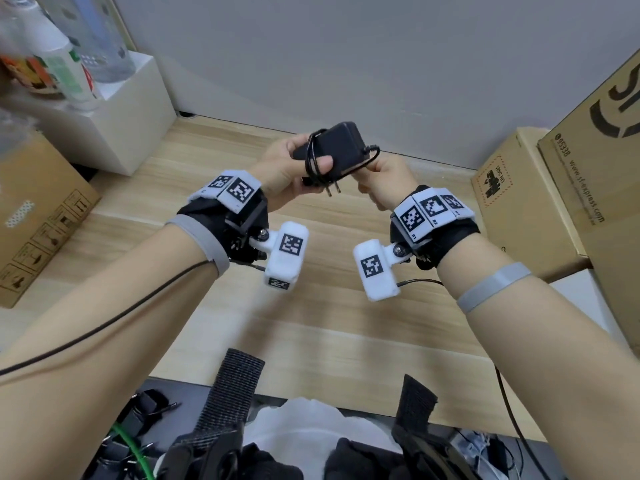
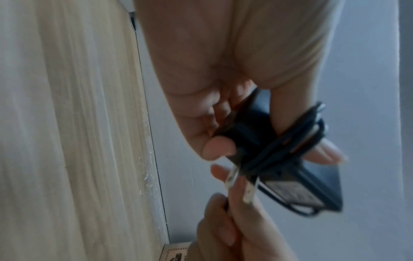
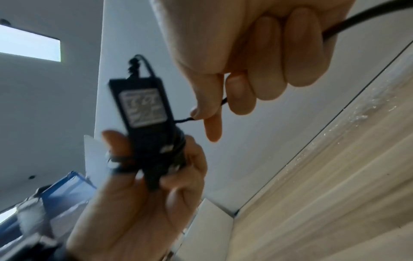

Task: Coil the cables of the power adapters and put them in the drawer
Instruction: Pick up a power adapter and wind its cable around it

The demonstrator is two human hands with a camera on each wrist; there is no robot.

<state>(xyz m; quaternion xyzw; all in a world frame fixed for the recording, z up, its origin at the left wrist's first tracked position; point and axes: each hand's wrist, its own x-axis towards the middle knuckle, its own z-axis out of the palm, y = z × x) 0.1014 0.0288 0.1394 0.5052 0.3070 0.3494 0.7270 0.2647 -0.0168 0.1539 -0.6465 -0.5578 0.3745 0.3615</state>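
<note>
Left hand (image 1: pixel 287 168) grips black adapter (image 1: pixel 337 143) above wooden desk (image 1: pixel 311 323), thumb over cable (image 1: pixel 313 157) wraps w/ coil's far side hidden, right hand (image 1: pixel 384 181) pinches cable end, blurred in wrist views.

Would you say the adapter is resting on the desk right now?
No, the left hand holds the adapter above the desk while the right hand pinches its cable.

Matt black plastic adapter (image 1: pixel 337 143), wood-grain desk (image 1: pixel 311 323)
</note>
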